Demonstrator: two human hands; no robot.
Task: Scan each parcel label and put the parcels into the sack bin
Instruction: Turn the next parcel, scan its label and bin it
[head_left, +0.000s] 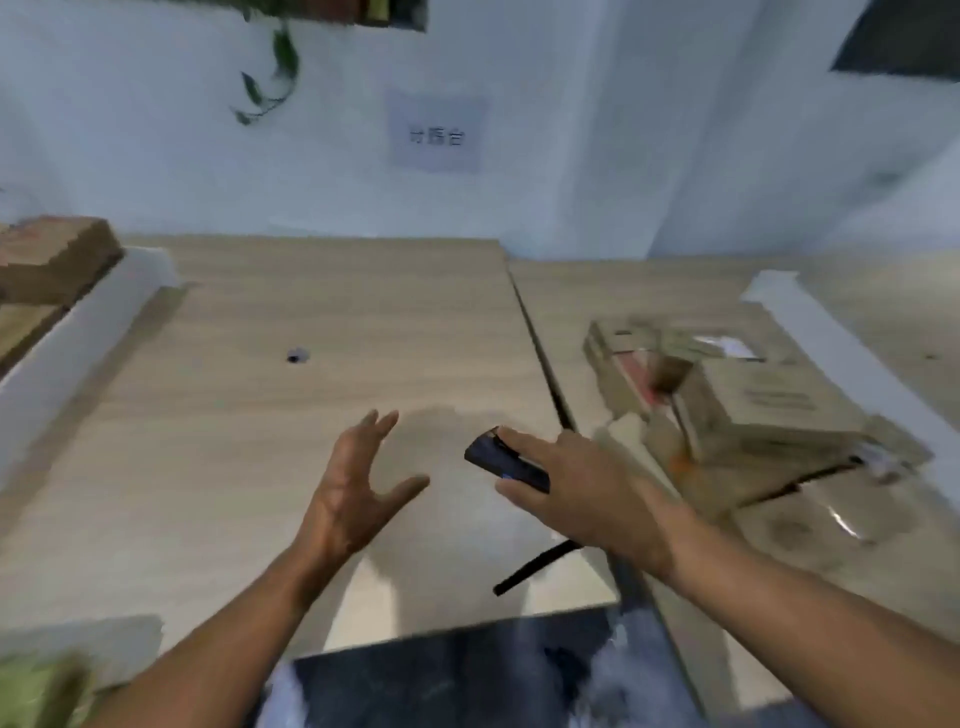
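Observation:
My right hand (576, 493) holds a dark handheld scanner (506, 460) above the wooden table (311, 395), and a black cord (535, 566) trails down from it. My left hand (353, 493) hovers over the table's middle with fingers spread and nothing in it. A heap of brown cardboard parcels (748, 410) lies to the right of my right hand, one with a white label (727, 345) on top. More cardboard parcels (52, 265) sit at the far left edge. The picture is blurred.
A white rail (67, 332) borders the table's left side and another white rail (852, 358) runs at the right. A seam (540, 358) splits two table tops. A paper sign (436, 135) hangs on the wall. A green thing (36, 691) shows bottom left.

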